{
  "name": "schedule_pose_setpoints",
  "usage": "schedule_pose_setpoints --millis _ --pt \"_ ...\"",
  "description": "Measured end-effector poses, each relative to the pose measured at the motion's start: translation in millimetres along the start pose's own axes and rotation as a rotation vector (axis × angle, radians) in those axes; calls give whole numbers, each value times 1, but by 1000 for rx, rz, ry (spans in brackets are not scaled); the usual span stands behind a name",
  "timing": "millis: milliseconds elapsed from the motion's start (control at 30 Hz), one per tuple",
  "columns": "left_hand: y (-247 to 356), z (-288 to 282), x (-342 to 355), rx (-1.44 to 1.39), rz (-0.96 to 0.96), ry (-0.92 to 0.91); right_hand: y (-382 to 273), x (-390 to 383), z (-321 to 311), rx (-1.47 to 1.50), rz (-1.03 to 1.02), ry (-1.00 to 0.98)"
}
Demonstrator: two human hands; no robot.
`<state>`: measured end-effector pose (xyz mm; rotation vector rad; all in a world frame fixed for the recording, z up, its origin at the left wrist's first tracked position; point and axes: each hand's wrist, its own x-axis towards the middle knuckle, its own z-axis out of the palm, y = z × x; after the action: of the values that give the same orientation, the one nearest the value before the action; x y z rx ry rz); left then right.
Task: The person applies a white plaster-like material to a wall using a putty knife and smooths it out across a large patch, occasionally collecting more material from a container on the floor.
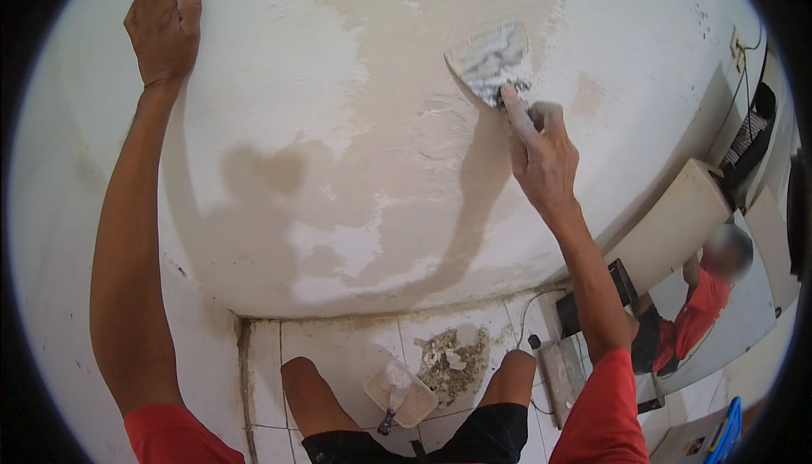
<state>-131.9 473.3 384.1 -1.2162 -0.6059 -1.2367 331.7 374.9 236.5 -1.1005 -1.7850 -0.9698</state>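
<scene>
My right hand [545, 151] grips a putty knife [493, 58] by its handle, one finger stretched toward the blade. The blade is wide and smeared with white and grey filler, and it lies at or close against the wall [406, 168]. Patches of beige and white show on the wall, with rough ridges beside the knife. At the upper left, my left hand [163, 37] rests on the wall with its fingers stretched out, holding nothing. Its fingertips run up to the picture's edge.
Between my knees, a white plastic tub [414, 405] holds white material and a dark-handled tool [387, 422]. Crumbled debris [452, 362] lies on the tiled floor [338, 337]. At right stand a mirror [753, 312] reflecting a red-shirted person, a pale panel [672, 231] and a cable [524, 316].
</scene>
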Motion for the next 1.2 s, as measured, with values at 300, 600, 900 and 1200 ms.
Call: schedule_pose_setpoints --millis 300,600,900,1200 --pt "8 -9 -4 137 -67 -112 40 -103 -24 -147 -4 -189" --pt "1 -1 -6 80 -55 -44 28 0 -27 38 189 82" --pt "1 0 -5 25 -8 -31 53 56 -58 -210 -509 -91" --pt "-2 4 -6 39 -57 -33 65 86 -61 -215 -637 -164"
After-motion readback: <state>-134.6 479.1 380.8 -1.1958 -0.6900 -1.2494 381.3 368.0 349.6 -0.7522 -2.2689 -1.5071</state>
